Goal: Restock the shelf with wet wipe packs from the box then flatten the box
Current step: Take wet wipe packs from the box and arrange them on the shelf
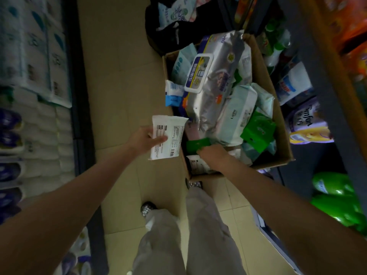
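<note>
Cardboard box (pixel 264 76), on floor: mixed wet wipe packs. Left hand (pixel 146 139) grips white wipe pack (pixel 166 135), held beside box. Right hand (pixel 213 153) reaches onto green pack (pixel 198 144); grip unclear. Likely soft, light, slippery film; grasp across the middle.

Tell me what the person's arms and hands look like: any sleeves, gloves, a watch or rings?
Both arms are bare all the way down from the picture's edge, with no sleeves in view. The left hand and the right hand wear no gloves, and no watch or bracelet shows at either wrist. The picture is too dim and soft to rule out a thin ring. Lower down, the person wears loose light grey trousers.
</note>
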Available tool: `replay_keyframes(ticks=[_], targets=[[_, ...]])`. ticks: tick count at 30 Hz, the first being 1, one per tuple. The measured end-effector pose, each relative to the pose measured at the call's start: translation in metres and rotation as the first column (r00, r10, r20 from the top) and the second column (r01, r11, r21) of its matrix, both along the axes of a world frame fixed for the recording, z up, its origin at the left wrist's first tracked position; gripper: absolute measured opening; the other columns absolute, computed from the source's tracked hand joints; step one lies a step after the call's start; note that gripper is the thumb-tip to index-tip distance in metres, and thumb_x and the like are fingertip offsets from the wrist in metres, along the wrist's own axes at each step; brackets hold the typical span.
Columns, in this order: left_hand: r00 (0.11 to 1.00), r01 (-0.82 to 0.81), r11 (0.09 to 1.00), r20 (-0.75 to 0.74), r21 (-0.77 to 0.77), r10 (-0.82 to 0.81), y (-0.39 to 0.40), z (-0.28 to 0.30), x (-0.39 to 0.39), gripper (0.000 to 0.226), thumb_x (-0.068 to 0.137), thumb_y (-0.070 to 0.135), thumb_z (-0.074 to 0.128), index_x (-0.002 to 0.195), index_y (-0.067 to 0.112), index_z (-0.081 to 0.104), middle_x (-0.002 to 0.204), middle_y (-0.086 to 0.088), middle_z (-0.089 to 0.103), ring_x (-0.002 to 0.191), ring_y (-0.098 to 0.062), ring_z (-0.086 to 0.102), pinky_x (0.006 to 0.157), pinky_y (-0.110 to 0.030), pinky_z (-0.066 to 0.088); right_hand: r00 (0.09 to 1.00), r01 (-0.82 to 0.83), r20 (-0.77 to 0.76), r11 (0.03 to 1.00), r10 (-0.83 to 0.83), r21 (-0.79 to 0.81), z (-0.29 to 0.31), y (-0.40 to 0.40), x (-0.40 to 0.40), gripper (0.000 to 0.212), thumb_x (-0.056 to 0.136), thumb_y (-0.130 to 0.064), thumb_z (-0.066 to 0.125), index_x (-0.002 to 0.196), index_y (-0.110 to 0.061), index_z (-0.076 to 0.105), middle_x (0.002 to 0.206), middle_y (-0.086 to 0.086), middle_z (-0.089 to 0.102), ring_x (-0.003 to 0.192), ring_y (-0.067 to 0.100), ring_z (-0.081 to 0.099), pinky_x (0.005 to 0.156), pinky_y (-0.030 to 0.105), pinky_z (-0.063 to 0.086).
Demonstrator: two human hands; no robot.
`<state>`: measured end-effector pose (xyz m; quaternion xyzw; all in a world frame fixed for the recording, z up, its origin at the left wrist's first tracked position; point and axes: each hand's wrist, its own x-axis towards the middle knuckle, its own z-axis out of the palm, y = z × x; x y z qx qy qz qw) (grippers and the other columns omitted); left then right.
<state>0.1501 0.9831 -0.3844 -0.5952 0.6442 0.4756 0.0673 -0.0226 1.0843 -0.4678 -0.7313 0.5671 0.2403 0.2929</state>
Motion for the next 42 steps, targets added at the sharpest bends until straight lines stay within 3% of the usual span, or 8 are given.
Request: replay_keyframes(ticks=[10, 16, 19, 23, 27, 31, 37, 42], targets=[[0.886, -0.409, 0.894, -0.157, 0.181, 0.437, -0.004, 0.017, 0.044, 0.028, 0.095, 0.017, 0.048, 0.119, 0.004, 0.054, 0.121, -0.016, 0.060, 0.104, -0.029, 0.060, 0.088, -0.040, 0.048, 0.959, 0.241, 0.145, 0.970, -0.242, 0.026, 0.075, -0.045, -0.014, 0.016, 0.077, -0.011, 0.066, 0.068, -0.015, 0.053, 0.079, 0.006, 0.052, 0.080, 0.023, 0.054, 0.059, 0.028, 0.036], [0.765, -0.525, 0.801, -0.254, 0.287, 0.592, -0.027, 0.080, 0.090, 0.024, 0.096, 0.014, 0.045, 0.118, 0.006, 0.050, 0.109, -0.015, 0.062, 0.089, -0.028, 0.059, 0.082, -0.041, 0.046, 0.865, 0.433, 0.425, 0.825, -0.268, -0.363, 0.234, -0.114, 0.029, 0.016, 0.074, -0.015, 0.070, 0.070, -0.011, 0.055, 0.072, 0.000, 0.053, 0.071, 0.015, 0.051, 0.064, 0.031, 0.037], [0.570, -0.572, 0.721, -0.442, 0.393, 0.693, -0.049, 0.144, 0.116, 0.020, 0.096, 0.015, 0.044, 0.114, 0.008, 0.049, 0.089, -0.007, 0.061, 0.079, -0.022, 0.058, 0.072, -0.036, 0.048, 0.907, 0.283, 0.412, 0.594, 0.091, -0.753, 0.299, -0.132, 0.098, 0.011, 0.077, -0.013, 0.062, 0.087, -0.012, 0.060, 0.091, 0.003, 0.060, 0.094, 0.023, 0.046, 0.074, 0.032, 0.033], [0.299, -0.430, 0.792, -0.760, 0.433, 0.577, -0.071, 0.243, 0.192, 0.037, 0.096, 0.037, 0.030, 0.113, 0.014, 0.054, 0.096, -0.005, 0.067, 0.080, -0.019, 0.066, 0.068, -0.032, 0.055, 0.887, 0.009, -0.033, -0.089, 0.460, -0.996, 0.357, -0.145, 0.183, 0.014, 0.077, -0.002, 0.060, 0.085, -0.013, 0.058, 0.085, 0.001, 0.067, 0.081, 0.022, 0.041, 0.066, 0.033, 0.036], [0.096, -0.234, 0.859, -0.869, 0.455, 0.486, -0.067, 0.318, 0.310, 0.078, 0.078, 0.069, 0.042, 0.134, 0.016, 0.049, 0.143, -0.014, 0.045, 0.122, -0.032, 0.052, 0.096, -0.048, 0.045, 0.779, 0.062, -0.133, -0.287, 0.613, -0.956, 0.411, -0.159, 0.253, 0.027, 0.081, 0.003, 0.061, 0.091, -0.016, 0.045, 0.093, 0.002, 0.071, 0.064, 0.021, 0.058, 0.048, 0.026, 0.047], [0.133, -0.347, 0.879, -0.911, 0.326, 0.390, -0.040, 0.376, 0.379, 0.086, 0.049, 0.051, 0.080, 0.124, 0.016, 0.058, 0.122, -0.012, 0.064, 0.108, -0.030, 0.064, 0.078, -0.048, 0.056, 0.717, 0.063, -0.127, -0.245, 0.686, -0.967, 0.456, -0.174, 0.333, 0.022, 0.084, -0.001, 0.053, 0.093, -0.019, 0.046, 0.100, 0.000, 0.071, 0.066, 0.016, 0.067, 0.041, 0.023, 0.050], [-0.014, -0.599, 0.759, -0.951, 0.254, 0.308, -0.019, 0.424, 0.468, 0.073, 0.041, 0.013, 0.088, 0.109, 0.010, 0.061, 0.099, -0.012, 0.073, 0.083, -0.025, 0.072, 0.065, -0.044, 0.060, 0.475, 0.138, 0.020, -0.052, 0.880, -0.989, 0.512, -0.195, 0.443, 0.017, 0.081, 0.002, 0.045, 0.093, -0.004, 0.055, 0.114, 0.014, 0.061, 0.095, 0.017, 0.060, 0.077, 0.013, 0.048], [0.019, -0.784, 0.606, -0.972, 0.132, 0.236, -0.018, 0.465, 0.529, 0.017, 0.086, 0.009, 0.052, 0.101, 0.011, 0.060, 0.084, -0.005, 0.075, 0.070, -0.017, 0.073, 0.055, -0.030, 0.060, 0.009, 0.355, 0.794, 0.740, 0.608, -0.571, 0.563, -0.206, 0.534, 0.010, 0.087, -0.016, 0.041, 0.094, -0.017, 0.047, 0.102, 0.004, 0.055, 0.101, 0.021, 0.056, 0.083, 0.029, 0.047]])
